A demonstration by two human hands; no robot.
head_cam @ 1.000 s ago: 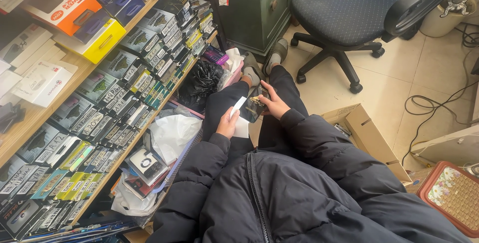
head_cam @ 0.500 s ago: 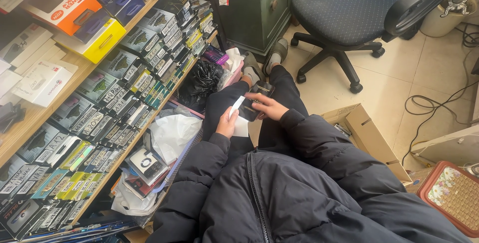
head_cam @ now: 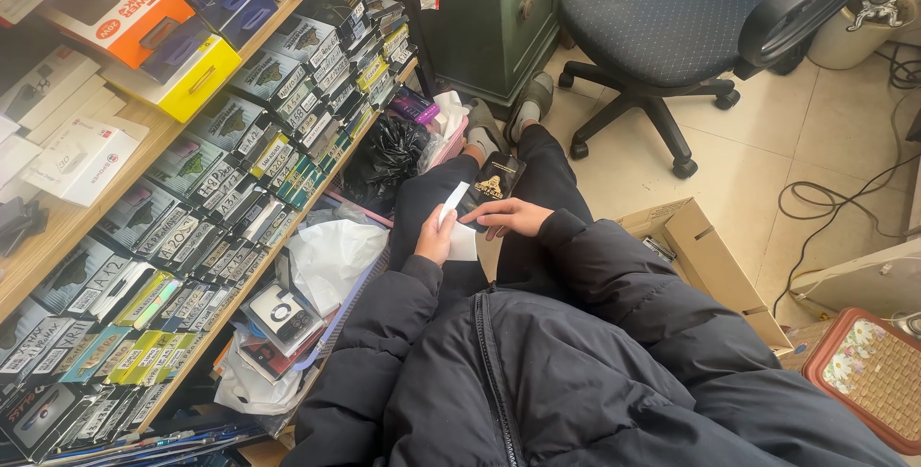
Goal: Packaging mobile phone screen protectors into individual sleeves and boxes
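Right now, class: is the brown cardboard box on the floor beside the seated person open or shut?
Open. The cardboard box has its top flaps standing up and spread apart, so part of its inside shows. What it holds cannot be made out.
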